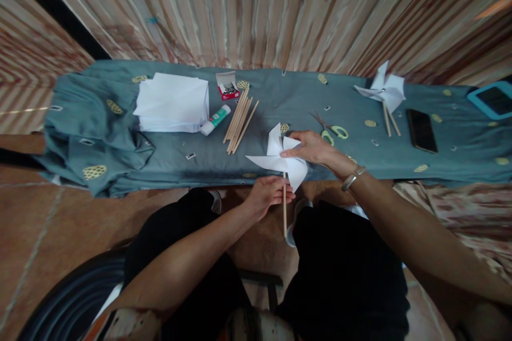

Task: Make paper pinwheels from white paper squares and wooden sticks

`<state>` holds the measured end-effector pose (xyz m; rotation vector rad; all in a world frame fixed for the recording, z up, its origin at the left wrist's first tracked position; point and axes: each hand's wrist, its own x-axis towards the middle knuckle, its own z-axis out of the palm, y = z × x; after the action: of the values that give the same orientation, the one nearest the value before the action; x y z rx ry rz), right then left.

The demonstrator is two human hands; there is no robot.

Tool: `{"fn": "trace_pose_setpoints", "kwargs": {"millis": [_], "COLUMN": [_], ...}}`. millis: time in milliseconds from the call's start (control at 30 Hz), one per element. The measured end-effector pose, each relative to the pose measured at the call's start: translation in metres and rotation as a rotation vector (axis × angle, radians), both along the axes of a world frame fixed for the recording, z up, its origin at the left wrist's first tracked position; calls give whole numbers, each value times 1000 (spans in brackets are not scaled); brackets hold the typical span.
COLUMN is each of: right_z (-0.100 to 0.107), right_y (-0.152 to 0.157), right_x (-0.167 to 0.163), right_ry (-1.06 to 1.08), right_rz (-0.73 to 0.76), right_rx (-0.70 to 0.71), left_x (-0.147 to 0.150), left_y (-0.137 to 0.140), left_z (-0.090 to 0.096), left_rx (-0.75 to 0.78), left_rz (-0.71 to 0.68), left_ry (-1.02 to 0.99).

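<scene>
A white paper pinwheel (pixel 276 161) is held over the front edge of the cloth-covered table. Its wooden stick (pixel 285 218) points down toward my lap. My left hand (pixel 269 194) is closed around the stick just under the paper blades. Pinching the middle of the pinwheel is my right hand (pixel 310 147), thumb in front, with a metal bangle on that wrist. Whatever fastens the centre is hidden by the thumb. Close behind the right hand lie scissors (pixel 335 131) with yellow-green handles. To the left is a bundle of loose wooden sticks (pixel 239 122).
On the table (pixel 192 168) stand a stack of white paper (pixel 173 104), a glue stick (pixel 216 120) and an open red box of pins (pixel 228 88). Farther right lie finished-looking pinwheels (pixel 386 90), a black phone (pixel 422 130) and a blue-framed device (pixel 494 100). Corrugated metal (pixel 256 10) rises behind.
</scene>
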<state>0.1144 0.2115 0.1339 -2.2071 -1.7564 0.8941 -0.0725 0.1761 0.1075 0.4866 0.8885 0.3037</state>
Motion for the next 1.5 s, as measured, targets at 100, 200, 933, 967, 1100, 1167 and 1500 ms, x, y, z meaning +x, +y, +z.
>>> {"fn": "trace_pose_setpoints", "kwargs": {"millis": [100,200,933,967,1100,1167,1500], "right_z": [-2,-1,15,14,14,15,14], "right_y": [0,1,17,18,21,22,27], "right_x": [1,0,8,9,10,10,12], "right_ry": [7,-7,-303,-293,-261,-246,-184], "right_rz": [0,21,313,318,358,384,428], "right_rx": [-1,-15,-92,-95,-112,-119,-131], "left_x": [1,2,5,5,6,6,7], "left_y": [0,0,-1,-1,-1,0,1], "left_z": [-3,-4,-2,-2,0,0,-6], "left_rx": [7,11,5,4,1,6,35], "left_rz": [-5,-8,-30,-32,-40,-50,-111], "left_ry": [-2,14,28,27,28,33,-16]}}
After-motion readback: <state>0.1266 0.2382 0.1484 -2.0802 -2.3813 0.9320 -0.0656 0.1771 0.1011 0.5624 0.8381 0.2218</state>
